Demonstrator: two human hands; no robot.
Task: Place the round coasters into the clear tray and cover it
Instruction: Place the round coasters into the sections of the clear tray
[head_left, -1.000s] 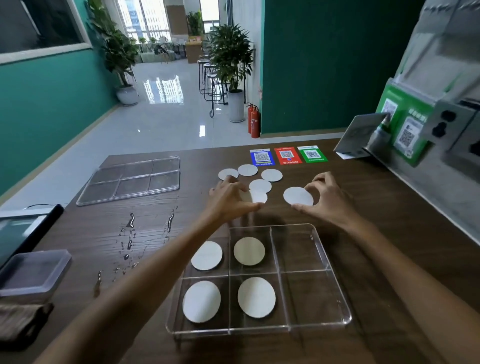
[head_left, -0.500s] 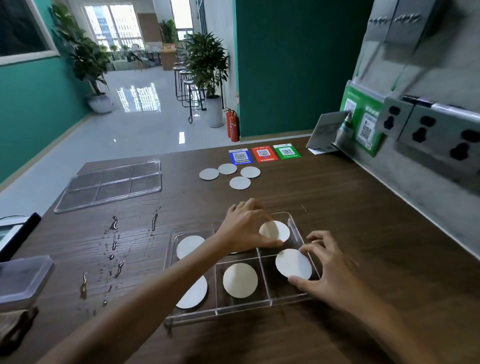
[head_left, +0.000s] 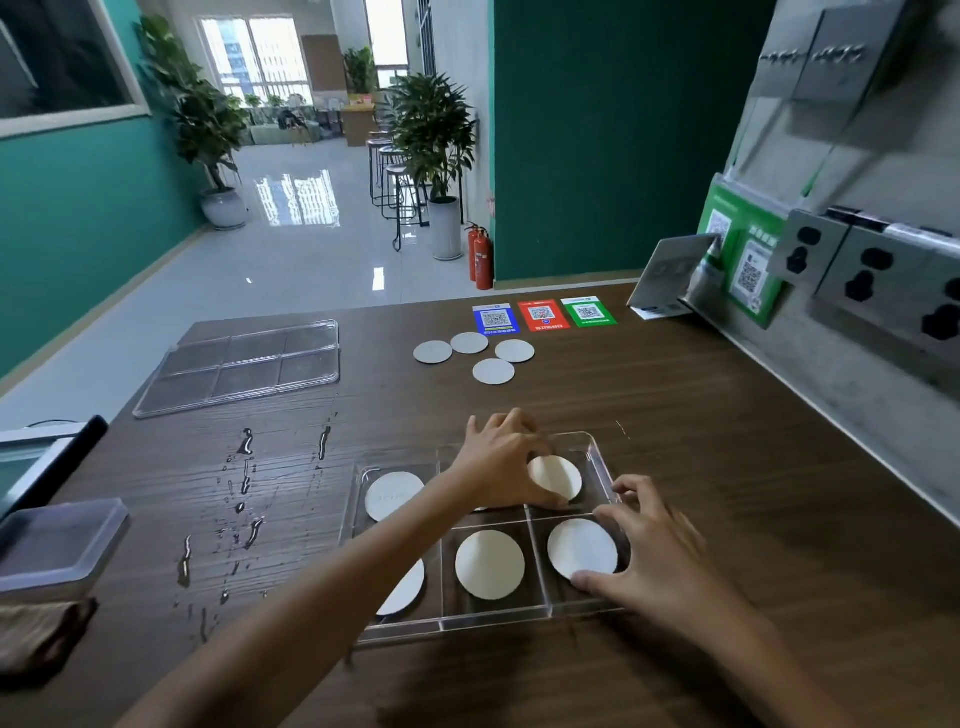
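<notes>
A clear six-compartment tray (head_left: 493, 621) sits on the dark wooden table in front of me. White round coasters lie in its far left (head_left: 395, 493), near middle (head_left: 490, 564) and near left (head_left: 402, 592) compartments; my forearm hides part of the near left coaster. My left hand (head_left: 498, 462) reaches over the far middle compartment and pinches a coaster (head_left: 558, 478) in the far right one. In the near right compartment my right hand (head_left: 654, 556) holds another coaster (head_left: 582, 548) by its rim, between thumb and fingers. Several loose coasters (head_left: 493, 371) lie further back. The clear lid (head_left: 244, 366) lies at the far left.
Water streaks (head_left: 244, 488) wet the table left of the tray. A plastic box (head_left: 57, 545) and a brown cloth (head_left: 36, 634) sit at the left edge. Three QR cards (head_left: 543, 314) lie at the back. A wall with sockets (head_left: 883, 280) runs along the right.
Both hands carried a coaster each from the pile at the back down into the tray's right-hand compartments. Over the last half second they have hardly moved.
</notes>
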